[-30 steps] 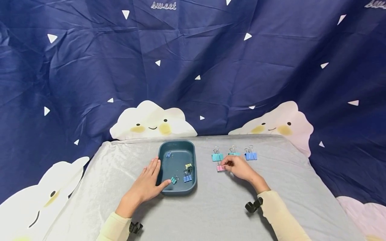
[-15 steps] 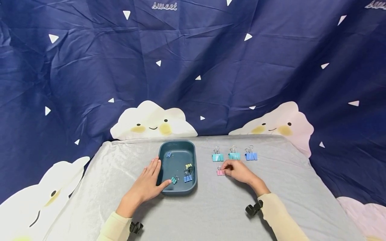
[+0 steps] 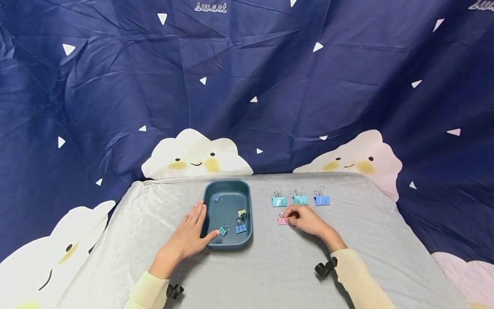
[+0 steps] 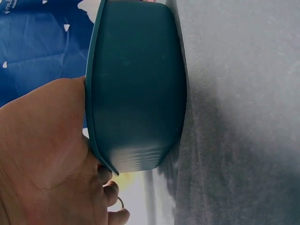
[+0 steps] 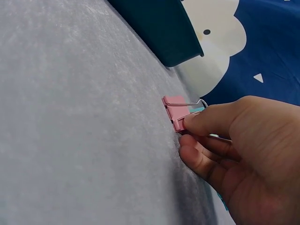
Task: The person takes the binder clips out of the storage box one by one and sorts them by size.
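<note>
Right now the right hand (image 3: 306,219) lies low on the grey cloth (image 3: 278,266), just right of the teal tray (image 3: 247,201), its forearm in a pale cream sleeve (image 3: 356,279) slanting in from the near right. Its fingers are curled, and the thumb and fingertips (image 5: 194,121) pinch the pink binder clip (image 3: 282,220) by its wire handle end; the clip's flat pink body rests on the cloth, between the hand and the tray. Beyond the hand, further from the person than the pink clip, three more clips stand in a row on the cloth: two turquoise ones (image 3: 279,201) (image 3: 300,199) and a blue one (image 3: 322,199), each with thin wire loops pointing away.

The left hand (image 3: 189,237) rests flat against the tray's near-left corner, fingers straight along its left wall and the thumb hooked over the rim; in the left wrist view the palm (image 4: 42,154) presses against the smooth, rounded plastic wall. It holds nothing else. The tray is a shallow rounded rectangle with a matte finish, and inside it lie several small clips (image 3: 239,227) in blue, teal, yellow and dark tones. The cloth looks soft and faintly velvety, with shallow creases.
</note>
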Tool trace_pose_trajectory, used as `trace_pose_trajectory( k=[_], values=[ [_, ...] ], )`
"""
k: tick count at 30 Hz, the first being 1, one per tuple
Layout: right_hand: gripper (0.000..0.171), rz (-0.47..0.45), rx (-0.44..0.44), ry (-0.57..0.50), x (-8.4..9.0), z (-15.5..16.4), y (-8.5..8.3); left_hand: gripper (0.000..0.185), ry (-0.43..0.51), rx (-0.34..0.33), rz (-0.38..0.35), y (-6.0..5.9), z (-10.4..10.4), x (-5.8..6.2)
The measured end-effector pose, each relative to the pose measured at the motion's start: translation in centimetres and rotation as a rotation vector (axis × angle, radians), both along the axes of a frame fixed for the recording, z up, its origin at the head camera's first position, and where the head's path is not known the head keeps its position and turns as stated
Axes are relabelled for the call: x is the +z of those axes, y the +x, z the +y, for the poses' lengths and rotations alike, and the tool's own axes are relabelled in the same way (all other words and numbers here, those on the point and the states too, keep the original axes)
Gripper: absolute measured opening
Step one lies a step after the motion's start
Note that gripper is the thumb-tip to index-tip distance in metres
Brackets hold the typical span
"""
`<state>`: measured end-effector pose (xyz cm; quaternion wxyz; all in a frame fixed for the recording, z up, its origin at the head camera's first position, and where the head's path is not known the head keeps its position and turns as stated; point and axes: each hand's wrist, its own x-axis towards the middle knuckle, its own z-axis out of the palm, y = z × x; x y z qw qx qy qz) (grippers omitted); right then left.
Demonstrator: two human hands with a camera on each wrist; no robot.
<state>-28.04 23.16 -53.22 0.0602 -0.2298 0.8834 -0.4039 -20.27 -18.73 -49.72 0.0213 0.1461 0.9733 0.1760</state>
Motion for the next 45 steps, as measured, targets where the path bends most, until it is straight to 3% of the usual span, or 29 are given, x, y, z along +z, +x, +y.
trace_pose_trajectory(
  k=[29,37,45],
  values=[
    [0.018,-0.009,-0.024,-0.028,0.2,0.5,0.5,0.102,0.001,0.004,-0.016,0.1,0.1,0.1],
    [0.012,0.059,-0.037,-0.042,1.6,0.3,0.5,0.102,-0.007,-0.003,-0.004,0.1,0.1,0.1],
    [0.009,0.172,-0.007,0.049,4.1,-1.9,0.8,0.101,-0.007,0.000,0.002,0.2,0.2,0.1]
  ],
)
